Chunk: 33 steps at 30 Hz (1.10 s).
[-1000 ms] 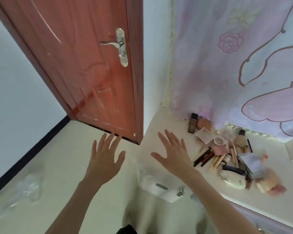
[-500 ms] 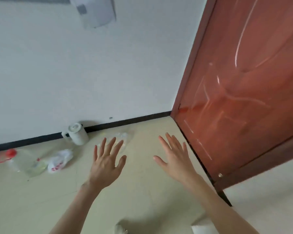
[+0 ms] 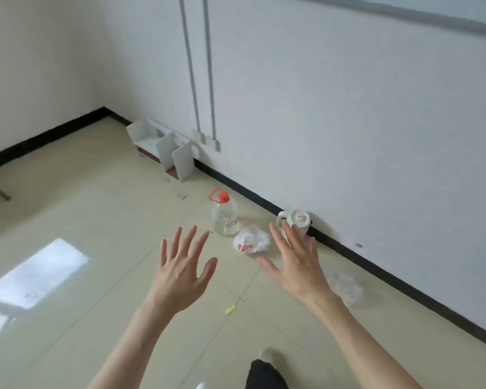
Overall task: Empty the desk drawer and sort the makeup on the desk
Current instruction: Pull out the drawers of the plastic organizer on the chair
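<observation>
Two hands, left hand (image 3: 180,276) and right hand (image 3: 298,265), splayed, grasping nothing; my view swung off desk: bottle (image 3: 224,217) at 12 o'clock; sorting stalled

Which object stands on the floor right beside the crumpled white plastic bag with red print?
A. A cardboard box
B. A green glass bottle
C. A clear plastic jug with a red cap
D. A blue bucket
C: the clear plastic jug with a red cap stands upright on the floor just left of the crumpled white plastic bag; no green bottle, box or bucket is in view.
</observation>
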Available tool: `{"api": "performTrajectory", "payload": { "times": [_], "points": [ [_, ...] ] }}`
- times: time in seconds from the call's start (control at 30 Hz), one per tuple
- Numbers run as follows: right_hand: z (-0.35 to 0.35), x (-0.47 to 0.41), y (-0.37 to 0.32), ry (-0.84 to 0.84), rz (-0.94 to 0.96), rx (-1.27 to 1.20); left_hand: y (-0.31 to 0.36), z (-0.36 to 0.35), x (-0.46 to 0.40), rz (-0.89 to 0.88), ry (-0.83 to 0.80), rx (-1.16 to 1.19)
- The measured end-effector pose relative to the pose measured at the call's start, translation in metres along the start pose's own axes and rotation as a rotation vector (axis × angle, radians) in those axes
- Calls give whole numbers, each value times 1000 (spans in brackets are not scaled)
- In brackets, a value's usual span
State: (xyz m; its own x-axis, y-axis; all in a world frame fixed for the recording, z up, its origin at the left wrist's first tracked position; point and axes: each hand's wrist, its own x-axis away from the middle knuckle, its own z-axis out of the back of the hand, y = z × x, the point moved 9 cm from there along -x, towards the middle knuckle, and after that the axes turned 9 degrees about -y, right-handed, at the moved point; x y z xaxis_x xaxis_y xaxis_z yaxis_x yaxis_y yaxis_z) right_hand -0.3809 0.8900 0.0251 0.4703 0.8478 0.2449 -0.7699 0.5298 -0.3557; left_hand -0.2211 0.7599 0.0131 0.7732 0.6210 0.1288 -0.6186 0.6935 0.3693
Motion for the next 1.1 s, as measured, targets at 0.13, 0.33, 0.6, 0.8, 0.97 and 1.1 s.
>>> {"api": "performTrajectory", "payload": {
  "times": [0.13, 0.33, 0.6, 0.8, 0.97, 1.1],
  "points": [
    [-14, -89, -70, -122, 170, 33, -78, 23, -11, 217, 38, 46],
    [-18, -226, -164, -218, 386, 86, -178, 74, -72, 451, 155, 117],
    [-27, -357, -312, -304, 663, 150, -297, 137, -96, 755, 252, 132],
    [-67, -415, -422, -415, 816, 236, -393, 160, -85, 957, 259, 151],
    [-103, -476, -522, -423, 888, 279, -492, 188, -101, 986, 297, 207],
    [-123, -529, -615, -431, 886, 262, -593, 238, -116, 974, 299, 186]
  ]
}}
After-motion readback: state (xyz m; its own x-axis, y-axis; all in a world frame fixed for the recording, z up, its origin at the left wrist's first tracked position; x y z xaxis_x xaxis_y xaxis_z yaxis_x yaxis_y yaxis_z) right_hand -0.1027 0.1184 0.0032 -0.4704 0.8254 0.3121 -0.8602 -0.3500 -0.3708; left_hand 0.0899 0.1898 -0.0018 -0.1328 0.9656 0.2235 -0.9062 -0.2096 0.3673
